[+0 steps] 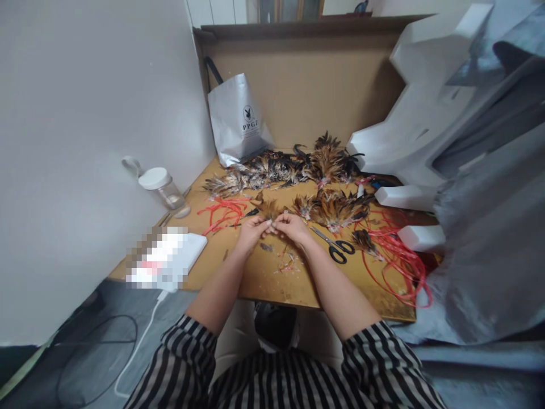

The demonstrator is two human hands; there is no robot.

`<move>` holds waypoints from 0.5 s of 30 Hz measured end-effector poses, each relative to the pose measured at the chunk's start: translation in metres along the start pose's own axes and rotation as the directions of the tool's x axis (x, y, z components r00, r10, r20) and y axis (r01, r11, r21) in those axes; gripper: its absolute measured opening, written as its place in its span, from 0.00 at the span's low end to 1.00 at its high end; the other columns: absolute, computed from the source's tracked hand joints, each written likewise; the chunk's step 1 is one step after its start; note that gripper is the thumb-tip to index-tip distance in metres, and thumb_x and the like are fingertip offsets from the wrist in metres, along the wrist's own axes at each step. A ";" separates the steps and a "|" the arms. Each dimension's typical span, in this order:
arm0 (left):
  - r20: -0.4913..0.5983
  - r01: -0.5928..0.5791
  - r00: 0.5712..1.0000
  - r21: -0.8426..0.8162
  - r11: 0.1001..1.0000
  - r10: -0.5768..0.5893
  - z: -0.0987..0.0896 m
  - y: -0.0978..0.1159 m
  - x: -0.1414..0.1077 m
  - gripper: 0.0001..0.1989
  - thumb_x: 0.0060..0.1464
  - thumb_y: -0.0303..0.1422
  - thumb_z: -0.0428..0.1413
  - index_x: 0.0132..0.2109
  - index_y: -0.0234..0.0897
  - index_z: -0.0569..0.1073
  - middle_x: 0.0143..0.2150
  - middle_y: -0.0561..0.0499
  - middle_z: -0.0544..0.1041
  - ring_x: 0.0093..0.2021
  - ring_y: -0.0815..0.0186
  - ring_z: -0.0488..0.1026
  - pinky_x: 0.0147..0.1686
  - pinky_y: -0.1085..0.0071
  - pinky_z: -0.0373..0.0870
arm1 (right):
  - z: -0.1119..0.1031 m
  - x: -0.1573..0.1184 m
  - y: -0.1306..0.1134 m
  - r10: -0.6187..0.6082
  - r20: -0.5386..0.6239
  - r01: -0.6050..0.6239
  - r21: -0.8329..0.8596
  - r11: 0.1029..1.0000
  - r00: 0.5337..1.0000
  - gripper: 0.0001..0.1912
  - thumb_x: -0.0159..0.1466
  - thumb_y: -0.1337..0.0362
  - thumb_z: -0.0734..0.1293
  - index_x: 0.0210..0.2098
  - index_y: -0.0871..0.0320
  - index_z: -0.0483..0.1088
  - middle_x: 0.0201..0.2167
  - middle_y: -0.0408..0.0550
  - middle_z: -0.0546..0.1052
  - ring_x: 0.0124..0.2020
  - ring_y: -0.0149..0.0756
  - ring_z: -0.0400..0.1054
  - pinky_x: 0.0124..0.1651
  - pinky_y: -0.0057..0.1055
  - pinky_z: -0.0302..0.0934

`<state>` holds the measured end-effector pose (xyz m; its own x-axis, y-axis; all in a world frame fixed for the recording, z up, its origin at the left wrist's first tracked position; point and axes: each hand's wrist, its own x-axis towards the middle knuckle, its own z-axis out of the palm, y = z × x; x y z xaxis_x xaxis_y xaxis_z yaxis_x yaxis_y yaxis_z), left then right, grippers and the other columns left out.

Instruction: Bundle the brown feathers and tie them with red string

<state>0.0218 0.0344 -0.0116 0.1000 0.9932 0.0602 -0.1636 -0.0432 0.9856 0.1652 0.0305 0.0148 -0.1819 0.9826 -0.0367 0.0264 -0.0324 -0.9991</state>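
My left hand [254, 230] and my right hand [292, 227] meet over the middle of the table, their fingertips pinched close together. Between them they grip the lower end of a small brown feather bunch [269, 209], whose tips fan out away from me. Just right of my right hand lie black-handled scissors [336, 244], with the blades pointing toward the hand. More brown feather bunches [336, 209] rest behind the scissors. Small feather scraps [289, 261] are scattered on the wood below my hands. Exactly how the fingertips press on the feather ends is too small to make out.
A long heap of dark feathers [272, 170] lies at the back before a silver bag [238, 122]. Red plastic strips [225, 213] lie left, and a larger red tangle [400, 261] right. A lidded jar [164, 190] and white power bank-like device [191, 253] stand left; white foam [419, 237] borders the right.
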 end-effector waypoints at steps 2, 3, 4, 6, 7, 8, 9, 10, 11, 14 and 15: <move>0.005 0.001 1.000 0.027 1.000 -0.001 0.000 0.001 0.000 0.13 0.40 0.39 0.59 0.28 0.32 0.69 0.21 0.53 0.71 0.18 0.76 0.63 0.19 0.78 0.58 | -0.001 -0.001 -0.001 -0.010 -0.014 0.010 -0.024 1.000 1.000 0.10 0.46 0.60 0.67 0.23 0.60 0.66 0.15 0.39 0.68 0.15 0.24 0.57 0.19 0.21 0.50; 0.004 0.005 1.000 0.044 0.999 -0.006 0.000 0.001 0.000 0.13 0.40 0.39 0.59 0.28 0.33 0.69 0.20 0.54 0.71 0.17 0.76 0.63 0.19 0.78 0.58 | -0.002 -0.001 -0.002 -0.016 -0.025 0.015 -0.030 0.999 1.000 0.10 0.46 0.60 0.67 0.22 0.60 0.66 0.14 0.38 0.68 0.15 0.23 0.56 0.18 0.21 0.48; 0.002 0.011 1.000 0.060 0.998 -0.011 0.000 0.002 0.000 0.12 0.40 0.38 0.59 0.27 0.33 0.70 0.20 0.54 0.71 0.17 0.76 0.62 0.18 0.78 0.57 | -0.002 -0.002 -0.002 -0.020 -0.035 0.019 -0.036 0.999 0.999 0.10 0.46 0.60 0.67 0.22 0.60 0.66 0.13 0.38 0.67 0.14 0.22 0.54 0.18 0.21 0.47; -0.002 0.019 1.000 0.083 0.996 -0.019 0.001 0.002 0.000 0.12 0.39 0.37 0.60 0.26 0.33 0.70 0.19 0.54 0.71 0.16 0.76 0.61 0.18 0.78 0.56 | -0.003 -0.002 -0.001 -0.020 -0.050 0.018 -0.050 0.999 0.999 0.09 0.46 0.60 0.67 0.20 0.60 0.65 0.12 0.37 0.66 0.13 0.22 0.52 0.17 0.21 0.45; -0.005 0.022 1.000 0.086 0.996 -0.022 0.001 0.001 0.000 0.11 0.39 0.37 0.60 0.25 0.33 0.69 0.19 0.55 0.71 0.16 0.76 0.61 0.18 0.78 0.56 | -0.003 -0.001 0.000 -0.019 -0.051 0.016 -0.058 0.998 0.998 0.09 0.46 0.61 0.66 0.19 0.60 0.65 0.12 0.37 0.66 0.12 0.22 0.52 0.17 0.21 0.45; -0.007 0.024 1.000 0.083 0.996 -0.023 0.001 0.001 0.000 0.11 0.39 0.36 0.60 0.25 0.33 0.69 0.19 0.55 0.71 0.16 0.76 0.61 0.18 0.79 0.56 | -0.002 -0.001 0.001 -0.018 -0.051 0.015 -0.060 0.998 0.999 0.09 0.46 0.61 0.66 0.18 0.60 0.64 0.12 0.38 0.66 0.12 0.22 0.53 0.17 0.21 0.46; -0.009 0.022 1.000 0.073 0.997 -0.022 0.001 0.000 0.001 0.11 0.39 0.36 0.60 0.25 0.32 0.70 0.19 0.55 0.71 0.16 0.76 0.61 0.18 0.79 0.56 | -0.002 -0.001 0.002 -0.018 -0.052 0.015 -0.049 0.999 0.998 0.08 0.46 0.62 0.66 0.18 0.60 0.64 0.12 0.38 0.67 0.12 0.22 0.54 0.17 0.21 0.47; -0.009 0.020 1.000 0.057 0.998 -0.019 0.001 0.000 0.001 0.11 0.39 0.36 0.60 0.25 0.32 0.70 0.19 0.54 0.71 0.17 0.76 0.62 0.18 0.79 0.56 | 0.000 0.000 0.003 -0.015 -0.058 0.014 -0.022 1.000 0.998 0.08 0.46 0.62 0.66 0.18 0.60 0.64 0.12 0.39 0.68 0.13 0.23 0.56 0.17 0.21 0.49; -0.008 0.018 1.000 0.035 0.999 -0.017 0.000 0.000 0.001 0.11 0.39 0.36 0.60 0.25 0.32 0.70 0.19 0.54 0.71 0.17 0.76 0.63 0.19 0.79 0.57 | 0.001 0.000 0.003 -0.009 -0.068 0.010 0.018 1.000 0.998 0.08 0.46 0.63 0.67 0.18 0.60 0.64 0.13 0.39 0.69 0.14 0.23 0.58 0.18 0.22 0.52; -0.013 0.039 0.999 -0.085 0.996 -0.041 -0.001 0.001 0.001 0.11 0.40 0.35 0.60 0.25 0.31 0.70 0.21 0.52 0.73 0.19 0.75 0.66 0.20 0.79 0.59 | 0.008 0.002 0.004 0.023 -0.114 -0.003 0.177 0.984 0.993 0.10 0.45 0.61 0.68 0.18 0.59 0.63 0.15 0.41 0.71 0.16 0.26 0.63 0.21 0.23 0.58; -0.014 0.056 0.998 -0.142 0.988 -0.059 -0.001 0.001 0.001 0.10 0.40 0.35 0.61 0.26 0.31 0.70 0.22 0.52 0.73 0.20 0.75 0.67 0.21 0.79 0.60 | 0.010 0.002 0.004 0.038 -0.126 -0.009 0.225 0.974 0.991 0.11 0.44 0.61 0.69 0.18 0.59 0.63 0.15 0.42 0.71 0.16 0.26 0.63 0.21 0.23 0.58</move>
<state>0.0206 0.0355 -0.0106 0.0958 0.9954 -0.0002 -0.2954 0.0286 0.9550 0.1549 0.0301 0.0102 -0.0553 0.9959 -0.0715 -0.1935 -0.0810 -0.9778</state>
